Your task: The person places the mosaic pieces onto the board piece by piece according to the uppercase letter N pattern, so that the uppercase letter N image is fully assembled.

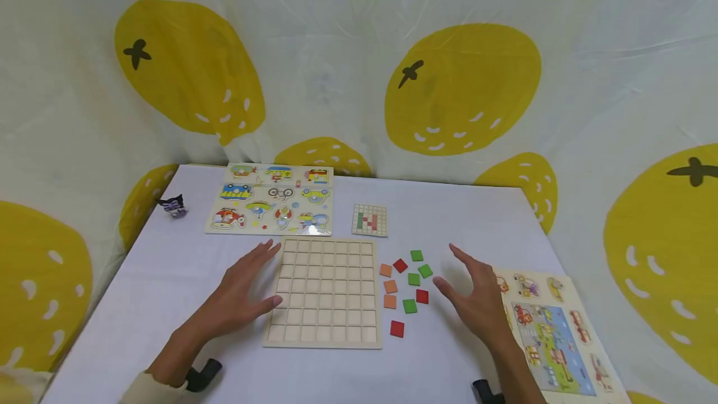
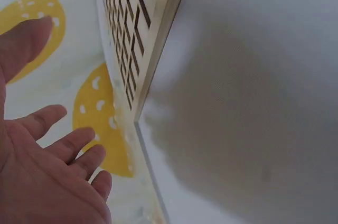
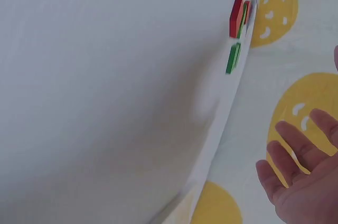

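A wooden grid board (image 1: 330, 293) with bare square cells lies flat on the white table. My left hand (image 1: 235, 295) is at its left edge, fingers spread and nothing in them; the left wrist view shows the palm (image 2: 47, 187) beside the board. To the board's right lie loose square tiles: several green ones such as this green tile (image 1: 410, 306), orange ones such as this orange tile (image 1: 390, 286), and red ones such as this red tile (image 1: 397, 328). Just right of the tiles, my right hand (image 1: 477, 298) hovers with fingers apart, holding nothing.
Behind the board are a vehicle puzzle board (image 1: 269, 199) and a small pattern card (image 1: 369, 220) with coloured squares. A dark figurine (image 1: 173, 206) stands at the back left. Another picture puzzle (image 1: 555, 341) lies at the right, partly under the right forearm. A fruit-patterned curtain (image 1: 336, 80) hangs behind.
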{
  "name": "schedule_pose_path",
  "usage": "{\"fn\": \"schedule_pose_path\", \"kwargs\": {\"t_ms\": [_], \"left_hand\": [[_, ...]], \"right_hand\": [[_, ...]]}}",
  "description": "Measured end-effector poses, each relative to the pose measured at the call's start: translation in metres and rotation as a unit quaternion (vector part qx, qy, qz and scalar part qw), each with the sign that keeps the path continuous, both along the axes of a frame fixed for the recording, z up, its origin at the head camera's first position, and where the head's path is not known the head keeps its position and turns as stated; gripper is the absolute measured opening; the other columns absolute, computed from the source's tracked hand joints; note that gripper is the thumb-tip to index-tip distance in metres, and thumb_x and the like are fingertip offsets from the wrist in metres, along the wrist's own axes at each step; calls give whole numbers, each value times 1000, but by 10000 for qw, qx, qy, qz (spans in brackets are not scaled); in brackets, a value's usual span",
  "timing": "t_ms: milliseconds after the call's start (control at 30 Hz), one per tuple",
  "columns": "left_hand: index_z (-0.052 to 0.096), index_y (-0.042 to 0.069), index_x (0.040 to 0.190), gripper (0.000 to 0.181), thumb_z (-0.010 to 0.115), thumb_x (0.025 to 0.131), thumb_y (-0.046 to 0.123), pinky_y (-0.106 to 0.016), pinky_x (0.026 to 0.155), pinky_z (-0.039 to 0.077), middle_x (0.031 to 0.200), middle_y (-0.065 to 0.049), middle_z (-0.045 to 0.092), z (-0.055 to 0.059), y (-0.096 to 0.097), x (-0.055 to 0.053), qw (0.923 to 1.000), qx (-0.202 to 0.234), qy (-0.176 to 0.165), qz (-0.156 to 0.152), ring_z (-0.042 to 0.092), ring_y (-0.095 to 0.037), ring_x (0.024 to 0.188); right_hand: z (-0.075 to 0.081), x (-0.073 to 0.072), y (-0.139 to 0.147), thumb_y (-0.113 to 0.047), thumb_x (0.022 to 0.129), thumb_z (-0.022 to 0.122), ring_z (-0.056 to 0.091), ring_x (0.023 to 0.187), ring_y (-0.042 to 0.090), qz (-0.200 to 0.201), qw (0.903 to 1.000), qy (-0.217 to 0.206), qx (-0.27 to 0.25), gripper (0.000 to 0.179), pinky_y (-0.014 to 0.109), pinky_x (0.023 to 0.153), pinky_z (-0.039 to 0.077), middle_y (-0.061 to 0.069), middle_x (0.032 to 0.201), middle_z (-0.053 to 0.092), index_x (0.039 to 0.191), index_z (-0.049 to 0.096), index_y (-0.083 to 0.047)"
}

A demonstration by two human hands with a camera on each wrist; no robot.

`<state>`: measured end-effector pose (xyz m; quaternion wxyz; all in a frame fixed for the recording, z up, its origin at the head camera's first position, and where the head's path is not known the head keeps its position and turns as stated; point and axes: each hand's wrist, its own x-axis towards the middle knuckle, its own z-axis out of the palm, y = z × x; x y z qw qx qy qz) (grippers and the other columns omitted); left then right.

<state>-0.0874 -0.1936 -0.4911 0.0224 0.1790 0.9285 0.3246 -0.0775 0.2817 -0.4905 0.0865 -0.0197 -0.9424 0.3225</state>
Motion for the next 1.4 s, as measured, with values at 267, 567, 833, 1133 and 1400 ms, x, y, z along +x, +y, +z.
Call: {"fn": "schedule_pose_path", "kwargs": {"t_ms": [267, 567, 833, 1133, 1400], "left_hand": [[37, 13, 166, 96, 88, 84, 11, -71, 127, 29, 174, -16, 33, -14, 0, 6, 9997, -80, -235, -89, 28, -44, 161], [38, 11, 165, 94, 87, 84, 6, -71, 128, 25, 175, -15, 32, -19, -2, 12, 9985, -62, -518, -147, 24, -44, 163], [38, 13, 166, 96, 88, 84, 7, -74, 126, 28, 176, -7, 32, -21, -3, 12, 9970, -249, -733, -86, 22, -44, 164], [43, 11, 163, 91, 88, 84, 10, -70, 129, 24, 173, -8, 36, -21, -6, 12, 9972, -232, -683, -205, 23, -44, 163], [46, 11, 161, 90, 89, 82, 11, -67, 131, 20, 172, -8, 38, -20, -6, 13, 9972, -262, -679, -194, 23, -41, 164]], "right_hand": [[-3, -6, -24, -35, 89, 86, 54, 138, 31, 311, 9978, -258, -521, 67, 67, 107, 56, 2, 151, 61, 151, 59, -38], [-3, -24, -52, -25, 88, 89, 61, 116, 26, 595, 9944, -718, -490, 50, 43, 94, 61, 6, 127, 71, 136, 73, -26], [-5, -42, -72, -20, 87, 89, 60, 106, 23, 861, 9913, -956, -260, 41, 32, 85, 53, 2, 113, 76, 127, 78, -21], [-8, -58, -91, -18, 87, 88, 53, 92, 19, 847, 9907, -1049, 189, 29, 28, 73, 47, 1, 96, 72, 115, 82, -15], [-12, -64, -101, -20, 87, 88, 54, 90, 17, 551, 9907, -1038, 690, 21, 29, 72, 51, -2, 89, 69, 106, 83, -15]]}}
